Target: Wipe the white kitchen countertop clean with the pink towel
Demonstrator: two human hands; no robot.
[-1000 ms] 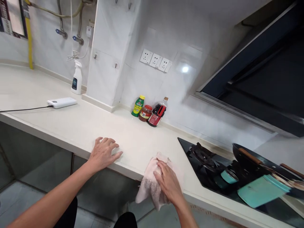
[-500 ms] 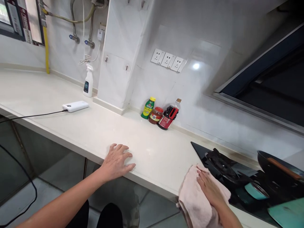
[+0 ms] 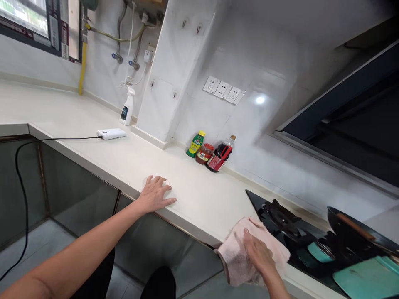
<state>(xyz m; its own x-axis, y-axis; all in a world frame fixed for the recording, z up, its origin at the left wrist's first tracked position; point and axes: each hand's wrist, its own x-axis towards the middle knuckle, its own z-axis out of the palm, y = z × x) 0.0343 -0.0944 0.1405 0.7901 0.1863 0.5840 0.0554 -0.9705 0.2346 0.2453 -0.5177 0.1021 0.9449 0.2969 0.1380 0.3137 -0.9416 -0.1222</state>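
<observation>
My left hand (image 3: 156, 194) rests on the front part of the white countertop (image 3: 190, 195), fingers spread, with nothing in it. On the right, my right hand (image 3: 258, 250) holds a pale pink cloth (image 3: 235, 251) pressed against the counter beside the black gas hob (image 3: 254, 199). Part of the cloth hangs over the front edge, and the hand's fingertips lie partly in its folds. Against the wall stand a green bottle with a yellow cap (image 3: 195, 144), a red-lidded jar (image 3: 204, 154) and a dark sauce bottle (image 3: 220, 155).
A white spray bottle (image 3: 127, 109) and a white power bank (image 3: 112, 133) with a black cable (image 3: 21, 178) are at left. The hob carries a wok (image 3: 346, 224), a turquoise tin (image 3: 321, 251) and a turquoise flat item (image 3: 368, 276). The range hood (image 3: 349, 112) juts out above.
My view has shifted, showing more of the left counter and the window. My right hand and the cloth sit slightly further left along the counter edge. My left hand stays spread on the counter.
</observation>
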